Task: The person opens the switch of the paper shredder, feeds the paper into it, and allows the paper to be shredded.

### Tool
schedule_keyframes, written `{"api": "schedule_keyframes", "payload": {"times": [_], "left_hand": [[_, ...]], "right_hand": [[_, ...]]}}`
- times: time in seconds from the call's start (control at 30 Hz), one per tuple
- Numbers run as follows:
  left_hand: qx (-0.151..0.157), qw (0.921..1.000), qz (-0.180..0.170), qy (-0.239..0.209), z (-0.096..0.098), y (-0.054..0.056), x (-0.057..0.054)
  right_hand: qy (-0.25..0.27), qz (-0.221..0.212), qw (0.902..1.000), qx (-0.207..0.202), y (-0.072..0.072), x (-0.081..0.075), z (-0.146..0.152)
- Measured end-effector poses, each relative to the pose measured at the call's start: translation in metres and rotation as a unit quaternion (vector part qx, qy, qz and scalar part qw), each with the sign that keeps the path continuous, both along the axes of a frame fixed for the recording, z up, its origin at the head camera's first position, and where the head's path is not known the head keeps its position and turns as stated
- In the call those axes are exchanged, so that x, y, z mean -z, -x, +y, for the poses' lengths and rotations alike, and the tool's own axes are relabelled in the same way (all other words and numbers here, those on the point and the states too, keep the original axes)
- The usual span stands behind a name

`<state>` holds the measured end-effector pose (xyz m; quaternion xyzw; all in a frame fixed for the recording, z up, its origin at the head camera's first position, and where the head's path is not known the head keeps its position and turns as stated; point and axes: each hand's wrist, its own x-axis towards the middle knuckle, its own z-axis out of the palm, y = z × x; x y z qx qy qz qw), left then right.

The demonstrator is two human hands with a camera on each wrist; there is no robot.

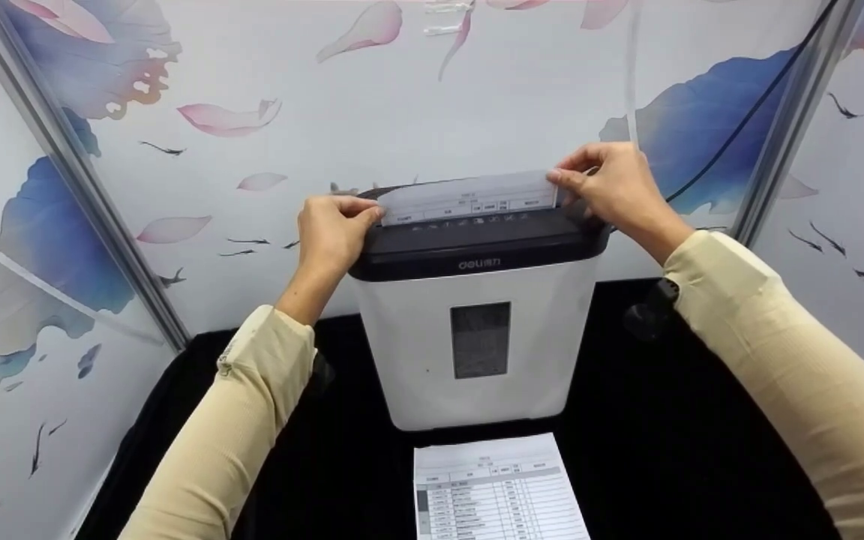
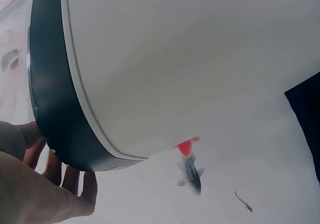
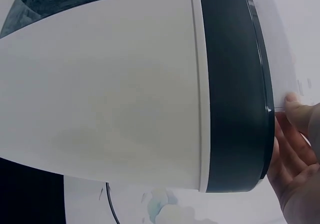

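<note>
Here, printed sheet (image 1: pixel 469 193) between left hand (image 1: pixel 333 231) and right hand (image 1: pixel 616 184), both pinching its edges, atop shredder (image 1: pixel 402 337).

Location: I work inside a panelled booth. Metal posts (image 1: pixel 77 171) divide the white walls (image 1: pixel 477 97) at my left and right from the one ahead. The walls carry printed pink petals (image 1: pixel 229 121), blue leaf shapes (image 1: pixel 702 120) and a small fish (image 2: pixel 191 175). A black cloth (image 1: pixel 649 412) lies below, under the equipment. That equipment is of the office type: a paper shredder (image 1: pixel 409 337) and, in front of it, a printed page (image 1: pixel 496 487). I cannot tell what building houses the booth.
</note>
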<state>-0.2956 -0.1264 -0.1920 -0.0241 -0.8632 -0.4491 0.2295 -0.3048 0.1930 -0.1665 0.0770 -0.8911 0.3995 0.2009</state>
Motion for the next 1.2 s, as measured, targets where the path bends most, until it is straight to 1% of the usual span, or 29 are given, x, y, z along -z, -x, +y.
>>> {"api": "schedule_keyframes", "payload": {"times": [0.17,0.27,0.4,0.5,0.6,0.7,0.8,0.93,1.1,1.2], "left_hand": [[-0.001,0.9998,0.013,-0.016,-0.002,-0.003,0.003],[0.001,0.9989,0.025,-0.039,-0.004,-0.005,0.004],[0.007,0.9967,0.038,-0.072,-0.008,-0.011,0.004],[0.014,0.9956,0.042,-0.083,-0.011,-0.015,0.005],[0.020,0.9949,0.041,-0.091,-0.014,-0.018,0.008],[0.023,0.9940,0.033,-0.102,-0.016,-0.022,0.012],[0.027,0.9928,0.030,-0.113,-0.018,-0.025,0.015],[0.034,0.9905,0.044,-0.126,-0.018,-0.030,0.018],[0.044,0.9857,0.067,-0.148,-0.018,-0.041,0.022],[0.053,0.9830,0.074,-0.159,-0.016,-0.049,0.025]], "right_hand": [[0.021,0.027,0.9994,0.004,-0.002,0.003,0.002],[0.048,0.049,0.9976,-0.002,-0.004,0.004,0.005],[0.092,0.075,0.9928,-0.014,-0.007,0.004,0.009],[0.116,0.102,0.9878,-0.014,-0.010,0.004,0.010],[0.123,0.129,0.9839,-0.003,-0.013,0.006,0.009],[0.120,0.145,0.9821,0.007,-0.016,0.010,0.005],[0.123,0.151,0.9807,0.009,-0.018,0.014,0.002],[0.136,0.151,0.9791,0.006,-0.024,0.018,-0.001],[0.142,0.148,0.9788,0.012,-0.035,0.023,-0.004],[0.145,0.151,0.9777,0.019,-0.041,0.028,-0.006]]}}
